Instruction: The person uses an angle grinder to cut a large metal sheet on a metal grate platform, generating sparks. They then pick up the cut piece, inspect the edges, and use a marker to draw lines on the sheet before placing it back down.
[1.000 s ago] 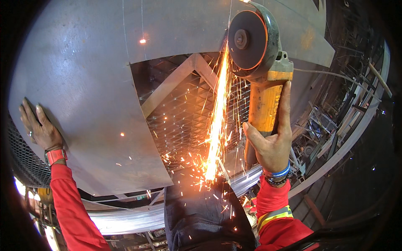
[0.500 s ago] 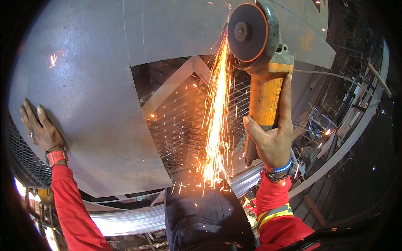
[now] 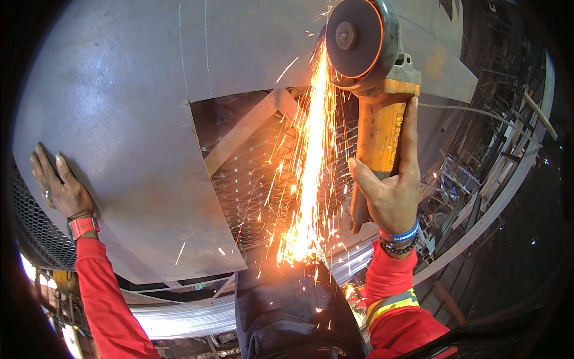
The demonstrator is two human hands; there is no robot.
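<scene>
My right hand (image 3: 391, 194) is wrapped round the yellow body of an angle grinder (image 3: 382, 128), its index finger stretched along the side. At the top of the tool the dark cutting disc (image 3: 354, 45), with a glowing orange rim, meets the large grey steel sheet (image 3: 131, 143). A thick stream of sparks (image 3: 311, 179) pours down from that contact toward my dark trouser leg (image 3: 293, 311). On the left, my left hand (image 3: 64, 188) lies flat on the sheet with fingers stretched out, holding nothing. The exact cutting edge is partly hidden by sparks and disc.
A cut-out in the sheet opens onto expanded metal mesh (image 3: 239, 197) and an angled metal bar (image 3: 245, 128). Thin chalk lines (image 3: 207, 48) run down the sheet. The grinder's cable (image 3: 472, 110) trails right, toward stacked metal lengths (image 3: 502, 203). Bright ribbed metal (image 3: 185, 320) lies below.
The grinder and my right hand have shifted slightly upward in view, and the spark stream has grown thicker and brighter. My left hand stays flat in nearly the same place.
</scene>
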